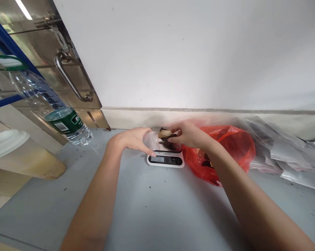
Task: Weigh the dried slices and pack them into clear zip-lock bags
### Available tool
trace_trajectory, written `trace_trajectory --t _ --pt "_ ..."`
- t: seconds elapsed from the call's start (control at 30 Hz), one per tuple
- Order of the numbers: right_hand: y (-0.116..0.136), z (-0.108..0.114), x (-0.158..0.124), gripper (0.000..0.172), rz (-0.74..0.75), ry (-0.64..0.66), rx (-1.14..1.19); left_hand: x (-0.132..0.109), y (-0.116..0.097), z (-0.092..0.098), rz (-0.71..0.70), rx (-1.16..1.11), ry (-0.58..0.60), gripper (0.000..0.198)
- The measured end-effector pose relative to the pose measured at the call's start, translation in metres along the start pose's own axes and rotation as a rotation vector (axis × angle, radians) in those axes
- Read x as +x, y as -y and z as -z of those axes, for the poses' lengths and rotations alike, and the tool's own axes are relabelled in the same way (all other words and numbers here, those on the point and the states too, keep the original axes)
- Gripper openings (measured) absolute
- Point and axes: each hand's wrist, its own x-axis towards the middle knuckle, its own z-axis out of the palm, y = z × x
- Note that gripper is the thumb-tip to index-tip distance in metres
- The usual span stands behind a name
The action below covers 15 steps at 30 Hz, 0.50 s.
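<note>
A small white digital scale (165, 164) with a lit display sits on the grey tabletop near the wall. My left hand (131, 138) is closed on a clear plastic zip bag (152, 140) at the scale's left side, its thumb reaching toward the display. Over the weighing plate, my right hand (188, 134) pinches dark and tan dried pieces (165, 134) that look like dried slices; their exact kind is unclear. Beside the scale on the right stands an open red plastic bag (232, 143) with more such pieces inside, partly hidden by my right forearm.
Several flat clear plastic bags (280, 153) lie to the right of the red bag. On the left are a water bottle (63, 120) with a green label and a cloudy lidded container (23, 157). A white wall (188, 52) rises behind the table, beside a metal door handle (70, 82).
</note>
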Motion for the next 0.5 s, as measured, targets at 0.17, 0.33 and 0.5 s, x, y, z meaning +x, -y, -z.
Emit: trace_trajectory --t 0.17,0.33,0.5 --pt "0.001 0.005 -0.003 0.022 -0.033 0.009 0.087 -0.002 0.001 0.002 -0.019 -0.015 -0.014 0.078" --pt "0.001 0.008 -0.005 0.024 0.017 0.011 0.189 0.000 0.000 0.001 -0.018 -0.035 -0.021 0.085" --pt "0.007 0.012 -0.008 0.027 0.094 0.015 0.250 0.003 0.000 -0.002 -0.048 -0.086 -0.039 0.087"
